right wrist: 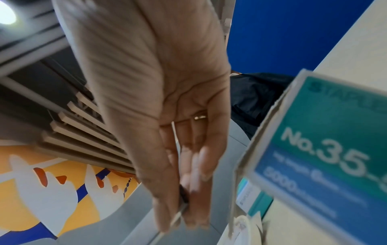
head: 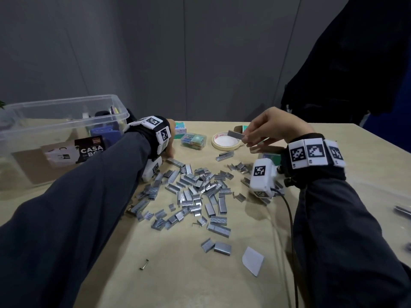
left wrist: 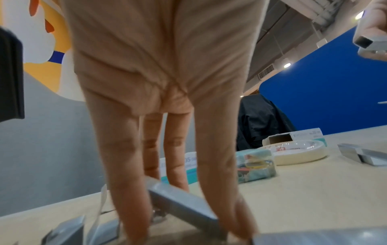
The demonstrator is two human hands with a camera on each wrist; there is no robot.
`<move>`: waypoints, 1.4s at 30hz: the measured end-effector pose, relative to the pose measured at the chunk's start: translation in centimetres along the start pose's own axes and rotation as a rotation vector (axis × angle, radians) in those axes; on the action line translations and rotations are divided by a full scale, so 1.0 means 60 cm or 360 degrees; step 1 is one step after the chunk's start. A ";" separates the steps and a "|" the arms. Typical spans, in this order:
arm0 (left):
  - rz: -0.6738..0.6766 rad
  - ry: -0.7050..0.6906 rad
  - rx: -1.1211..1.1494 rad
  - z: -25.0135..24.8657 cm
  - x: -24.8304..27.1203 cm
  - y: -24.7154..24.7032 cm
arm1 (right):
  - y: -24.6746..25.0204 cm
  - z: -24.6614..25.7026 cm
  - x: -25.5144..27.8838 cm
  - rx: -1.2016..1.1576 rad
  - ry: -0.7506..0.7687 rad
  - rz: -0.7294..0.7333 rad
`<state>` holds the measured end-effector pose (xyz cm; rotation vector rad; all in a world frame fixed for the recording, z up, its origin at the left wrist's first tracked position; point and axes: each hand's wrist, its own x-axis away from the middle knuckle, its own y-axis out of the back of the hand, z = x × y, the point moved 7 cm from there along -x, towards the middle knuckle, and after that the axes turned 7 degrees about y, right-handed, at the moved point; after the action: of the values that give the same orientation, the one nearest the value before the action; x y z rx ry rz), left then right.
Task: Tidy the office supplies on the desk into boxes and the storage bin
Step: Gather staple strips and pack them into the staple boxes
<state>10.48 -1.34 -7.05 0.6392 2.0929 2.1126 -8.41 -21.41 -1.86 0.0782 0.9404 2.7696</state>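
Head view: storage bin point(head: 66, 112) partly filled; staple pile point(head: 191, 190) mostly unsorted on surface point(head: 178, 274). Right hand point(head: 275, 127) pinches staple strip point(head: 236, 134); left hand point(left wrist: 167, 116), fingers extended, touches another strip point(left wrist: 182, 203).

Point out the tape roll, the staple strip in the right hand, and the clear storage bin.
tape roll point(head: 225, 145): head view, on its near rim.
staple strip point(head: 236, 135): head view, mid-strip, pinched by the right hand point(head: 273, 127).
storage bin point(head: 66, 103): head view, far rim.
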 end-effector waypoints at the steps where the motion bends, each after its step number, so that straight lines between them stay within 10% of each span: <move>1: 0.0078 -0.0023 0.0001 0.002 -0.004 -0.004 | 0.002 0.002 -0.001 0.0015 0.0010 -0.0004; 12: 0.0146 0.0023 -0.0234 0.000 0.021 0.002 | -0.001 0.006 -0.015 0.0143 0.0062 0.0005; 42: 0.0087 -0.0719 -0.0590 -0.078 0.091 -0.028 | -0.023 0.004 -0.019 0.0151 0.0022 0.0021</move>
<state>3.47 -3.70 -7.33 1.0088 1.4217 2.0577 -7.03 -20.45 -2.51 0.0806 1.0782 2.7403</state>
